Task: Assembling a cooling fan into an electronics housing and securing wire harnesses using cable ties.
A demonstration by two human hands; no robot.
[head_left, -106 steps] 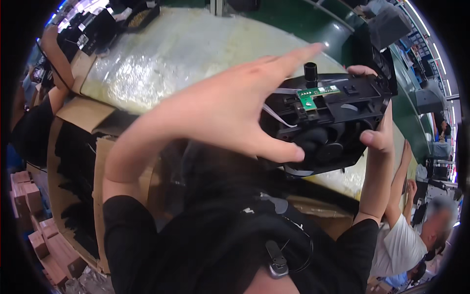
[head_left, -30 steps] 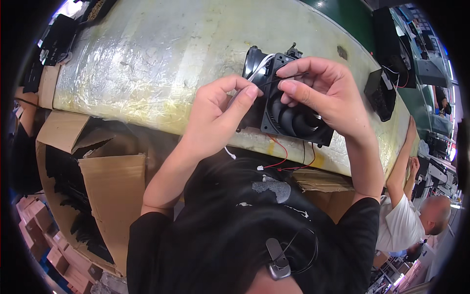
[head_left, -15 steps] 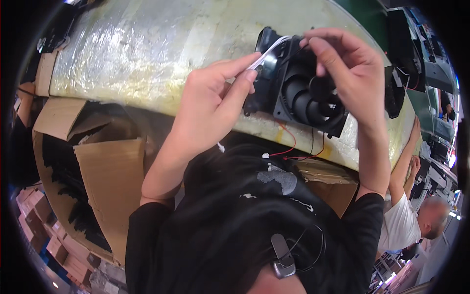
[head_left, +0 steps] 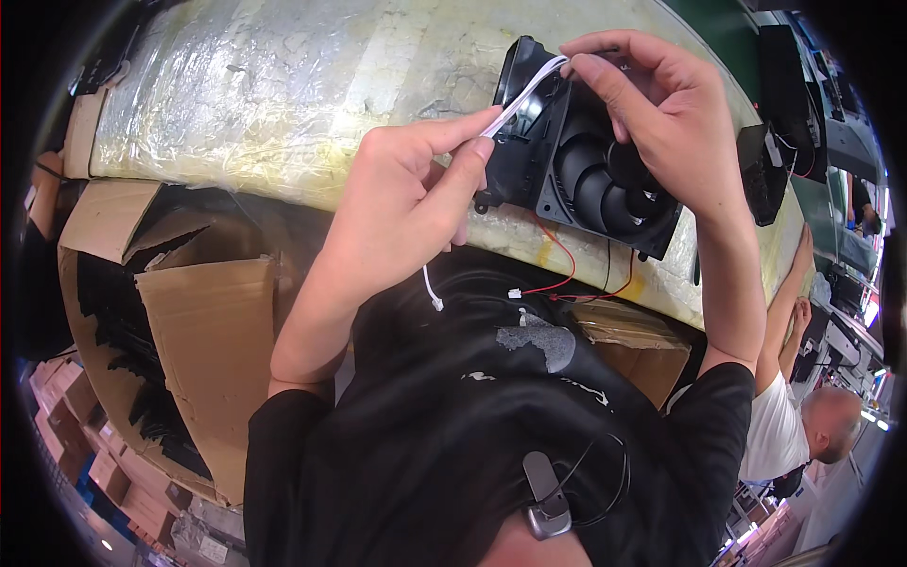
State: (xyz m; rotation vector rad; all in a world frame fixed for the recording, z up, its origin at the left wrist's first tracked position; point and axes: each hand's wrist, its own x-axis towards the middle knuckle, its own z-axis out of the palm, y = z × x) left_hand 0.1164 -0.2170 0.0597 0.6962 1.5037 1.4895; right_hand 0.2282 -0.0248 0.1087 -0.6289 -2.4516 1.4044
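Between my two hands a folded white cable [head_left: 525, 94] is stretched above the table. Thumb and forefinger of my left hand [head_left: 411, 189] pinch its lower end, and a loose tail with a small white connector [head_left: 436, 303] dangles below that hand. My right hand [head_left: 661, 109] pinches the cable's upper end at the fingertips. Beneath lies a black plastic housing [head_left: 515, 170] with a black fan [head_left: 605, 180] in it, partly covered by my right hand. Thin red and black wires [head_left: 573, 260] run from the fan over the table's near edge, ending in a white plug [head_left: 515, 294].
The table [head_left: 265, 104] is wrapped in shiny film. An open cardboard box [head_left: 208, 350] with black parts stands at the near left, another box [head_left: 638, 354] under the table edge. More black units [head_left: 763, 175] lie to the right, where a co-worker [head_left: 784, 425] in white stands.
My right fingertips have moved slightly left and now close on the cable's upper end. The dangling connector hangs lower and shows more. The fan housing appears shifted slightly.
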